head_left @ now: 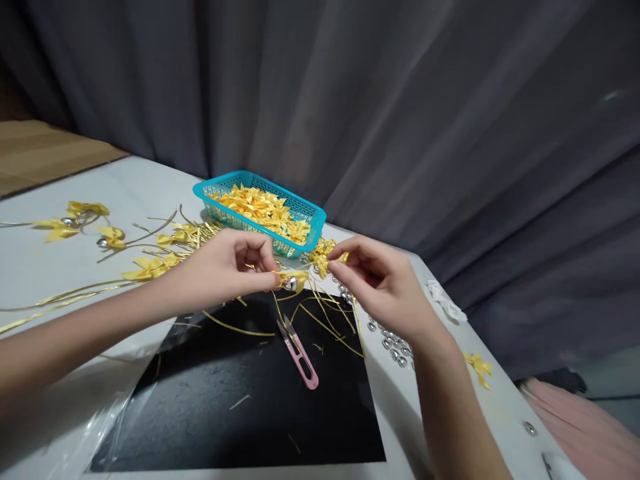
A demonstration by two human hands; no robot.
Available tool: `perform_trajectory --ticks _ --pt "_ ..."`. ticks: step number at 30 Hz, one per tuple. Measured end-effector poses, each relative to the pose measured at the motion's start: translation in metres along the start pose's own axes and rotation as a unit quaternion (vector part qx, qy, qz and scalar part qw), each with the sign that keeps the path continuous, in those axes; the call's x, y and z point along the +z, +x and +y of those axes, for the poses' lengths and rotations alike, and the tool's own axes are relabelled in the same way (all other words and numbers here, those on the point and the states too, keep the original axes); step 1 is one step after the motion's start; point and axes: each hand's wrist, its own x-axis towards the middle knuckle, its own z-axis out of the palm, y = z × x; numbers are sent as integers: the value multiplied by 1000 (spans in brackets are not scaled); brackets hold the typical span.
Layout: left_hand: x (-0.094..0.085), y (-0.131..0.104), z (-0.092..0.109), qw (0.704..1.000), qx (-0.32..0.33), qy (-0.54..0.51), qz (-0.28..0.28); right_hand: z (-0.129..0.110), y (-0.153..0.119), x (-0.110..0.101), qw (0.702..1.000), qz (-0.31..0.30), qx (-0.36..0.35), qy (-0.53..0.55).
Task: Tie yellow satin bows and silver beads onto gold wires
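My left hand (235,263) pinches a yellow ribbon bow (301,280) with a small silver bell (291,284) at its middle. Thumb and fingertips of my right hand (385,283) are closed on a thin cord that appears to run across to the bow; its end is hidden by the fingers. Both hands are raised above the far edge of a black mat (240,400). Below them, pink thread snips (303,360) lie on the mat. Loose gold cords (240,328) spread around the snips.
Behind the hands stands a blue plastic basket (320,223) holding many yellow ribbon bows (260,210). Silver bells (395,347) are scattered right of the mat. Finished-looking bows with bells and cords (150,267) lie on the left of the white table (145,177). A dark curtain (300,87) hangs behind.
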Motion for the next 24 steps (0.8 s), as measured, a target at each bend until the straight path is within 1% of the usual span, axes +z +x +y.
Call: perform_trajectory --ticks 2,4,8,10,14,17,20,22,24 --pt "1 1 -2 999 -22 -44 -11 -5 -1 8 999 -4 -9 32" --pt "2 0 -3 997 -26 -68 -17 -10 -2 15 999 -5 -21 37" --pt "3 -1 -1 996 -22 -86 -23 -13 -3 22 998 -37 -23 47" --pt "3 -2 1 995 -24 -89 -24 -11 -4 23 998 -38 -19 44" --pt "3 -1 2 997 -38 -66 -9 -9 -4 24 998 -28 -25 42" --pt "3 0 -1 999 -35 -22 18 -12 -4 22 998 11 -16 54" --pt "3 2 -4 998 -40 -8 41 -17 -4 16 995 48 15 80" --pt "4 3 -5 998 -52 -22 39 -17 -4 12 995 48 25 84" --pt "4 3 -5 997 -54 -33 33 -14 -4 9 998 33 20 43"
